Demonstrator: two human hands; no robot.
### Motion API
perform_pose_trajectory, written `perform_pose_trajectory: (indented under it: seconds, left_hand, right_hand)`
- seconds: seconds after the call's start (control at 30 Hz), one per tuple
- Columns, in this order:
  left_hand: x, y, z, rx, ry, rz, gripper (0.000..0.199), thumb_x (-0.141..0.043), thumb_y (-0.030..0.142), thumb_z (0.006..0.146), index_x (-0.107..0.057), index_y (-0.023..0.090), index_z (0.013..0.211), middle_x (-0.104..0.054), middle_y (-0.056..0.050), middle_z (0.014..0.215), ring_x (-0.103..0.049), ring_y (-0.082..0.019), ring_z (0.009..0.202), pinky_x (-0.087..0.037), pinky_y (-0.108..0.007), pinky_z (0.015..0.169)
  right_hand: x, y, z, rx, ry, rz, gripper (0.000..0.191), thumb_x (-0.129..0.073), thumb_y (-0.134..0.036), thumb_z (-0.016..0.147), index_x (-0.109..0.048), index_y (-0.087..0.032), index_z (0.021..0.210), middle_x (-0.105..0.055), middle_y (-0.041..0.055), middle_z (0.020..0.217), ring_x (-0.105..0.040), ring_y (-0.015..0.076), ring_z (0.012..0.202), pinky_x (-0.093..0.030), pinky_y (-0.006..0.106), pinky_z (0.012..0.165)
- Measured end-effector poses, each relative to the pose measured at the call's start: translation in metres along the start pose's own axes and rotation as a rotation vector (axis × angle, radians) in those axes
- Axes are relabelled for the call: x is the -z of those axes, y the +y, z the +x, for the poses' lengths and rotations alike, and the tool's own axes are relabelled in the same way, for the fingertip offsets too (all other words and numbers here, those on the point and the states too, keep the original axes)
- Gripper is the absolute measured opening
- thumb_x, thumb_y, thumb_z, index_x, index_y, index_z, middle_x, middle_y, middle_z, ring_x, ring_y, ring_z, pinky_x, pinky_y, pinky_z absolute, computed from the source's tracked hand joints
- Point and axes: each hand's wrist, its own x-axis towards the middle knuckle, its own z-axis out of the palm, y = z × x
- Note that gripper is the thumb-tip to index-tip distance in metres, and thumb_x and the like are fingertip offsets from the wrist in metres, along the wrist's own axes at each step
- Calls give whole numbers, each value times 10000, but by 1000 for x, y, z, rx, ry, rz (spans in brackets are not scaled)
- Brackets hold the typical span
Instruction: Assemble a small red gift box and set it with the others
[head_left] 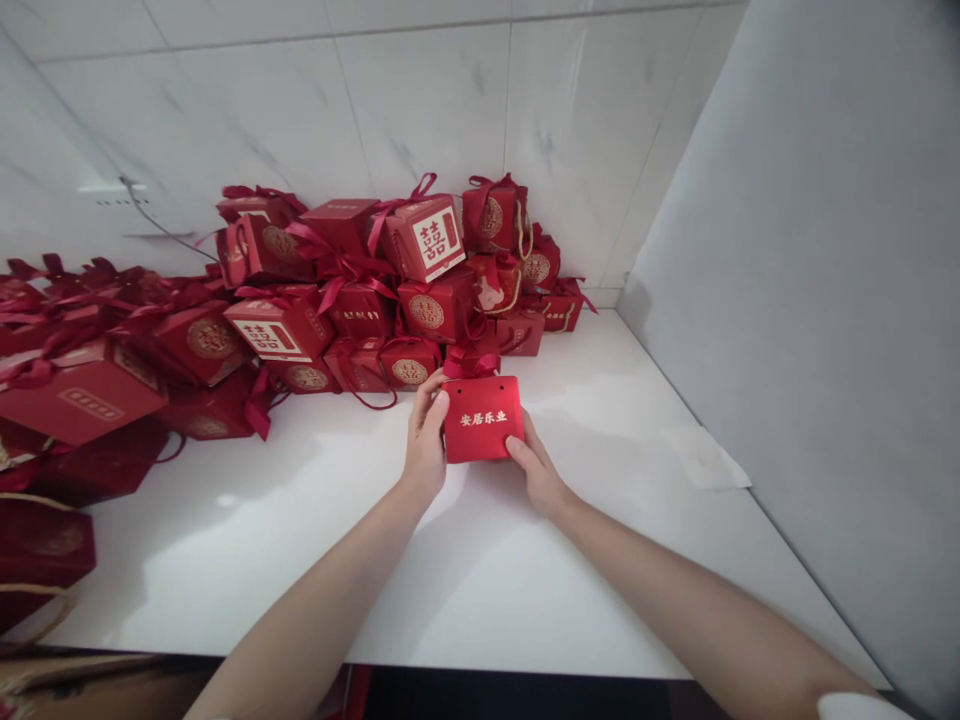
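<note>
A small red gift box (481, 418) with gold characters on its front stands on the white counter (480, 570), a red ribbon (471, 362) bunched at its top. My left hand (425, 440) grips the box's left side with fingers curled over the top corner. My right hand (537, 470) holds its lower right corner, thumb on the front face. Right behind the box lies a heap of similar red boxes (360, 290).
More red ribboned boxes (82, 390) are stacked along the left, up to the tiled wall (420, 110). A grey panel (817, 300) closes the right side. A white scrap of paper (705, 458) lies at the panel's foot. The counter's front edge runs below my forearms.
</note>
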Motion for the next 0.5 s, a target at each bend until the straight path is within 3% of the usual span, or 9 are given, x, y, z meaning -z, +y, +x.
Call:
perform_pose_trajectory:
  seconds: [0.2,0.33,0.5]
  left_hand:
    - [2,1,5,25,-51,-43,270,-663,454,830,-617,279,1030,-612,-12,1220,-600,-211,1044,-504,-300,850]
    - [4,0,8,41,-54,-30,242,-629,464,862,-594,263,990,-621,0,1080,-588,-137,853,-486,-230,732]
    - [3,1,7,38,-34,-9,245,-595,483,883,-560,244,920,-581,26,875,-543,-107,714,-463,-191,632]
  right_hand:
    - [0,-1,2,-77,2,28,662,-526,-520,913,-281,-310,1491,-445,68,1472,-447,303,1329,-504,480,979]
    - [-2,-6,3,-115,-16,28,684,-537,-515,913,-249,-304,1496,-452,75,1454,-508,276,1252,-487,468,1003]
    - [-4,-10,2,-68,-14,2,682,-560,-509,904,-280,-278,1481,-391,78,1507,-430,263,1337,-404,446,1102]
